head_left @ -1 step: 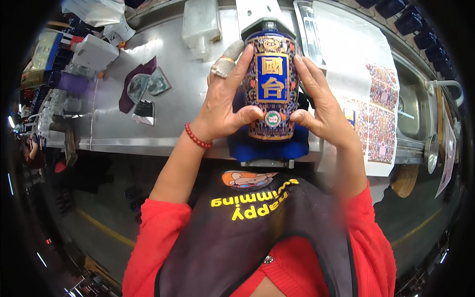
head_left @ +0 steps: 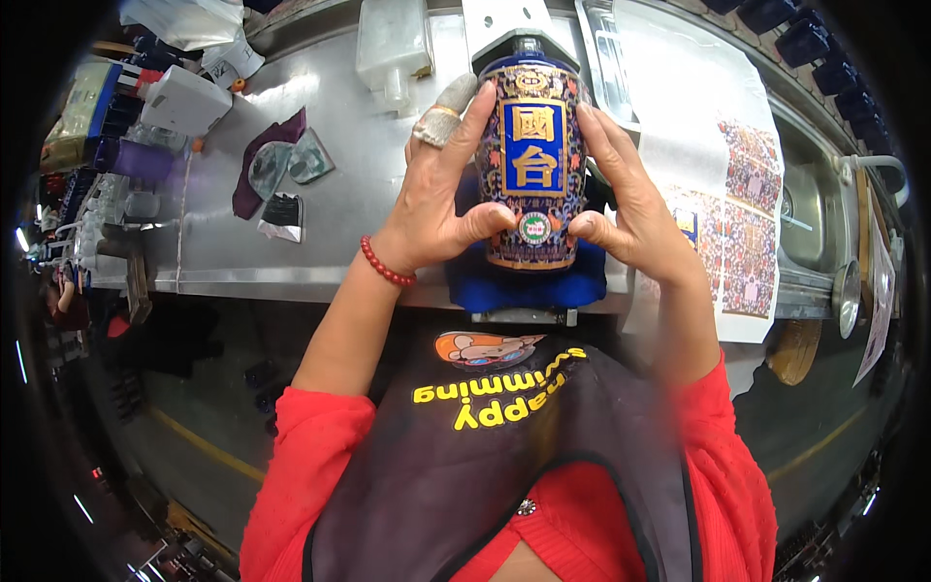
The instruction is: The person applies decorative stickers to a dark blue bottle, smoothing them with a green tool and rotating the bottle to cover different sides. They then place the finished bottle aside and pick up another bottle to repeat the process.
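A dark blue bottle (head_left: 533, 228) with a short neck and a dense floral wrap lies label side up before me. Gold characters stand on its blue panel, and a small round green and white seal is near its base. My left hand (head_left: 441, 189) grips its left side, thumb on the lower front and fingers along the edge. A worn whitish cover (head_left: 438, 126) wraps one finger of that hand. On the bottle's right side, my right hand (head_left: 626, 199) presses with its fingers and thumb. Beneath the bottle is a blue padded rest (head_left: 519, 286), mostly hidden.
Printed floral label sheets (head_left: 747, 242) and white paper lie right of the bottle, by a sink (head_left: 810, 223). On the steel counter (head_left: 339, 233), left, are a purple cloth (head_left: 254, 175) and small pads (head_left: 291, 160). A clear square bottle (head_left: 393, 48) lies behind; several containers crowd the far left.
The bottle has shifted very slightly away from me. Both hands keep nearly the same grip on its sides.
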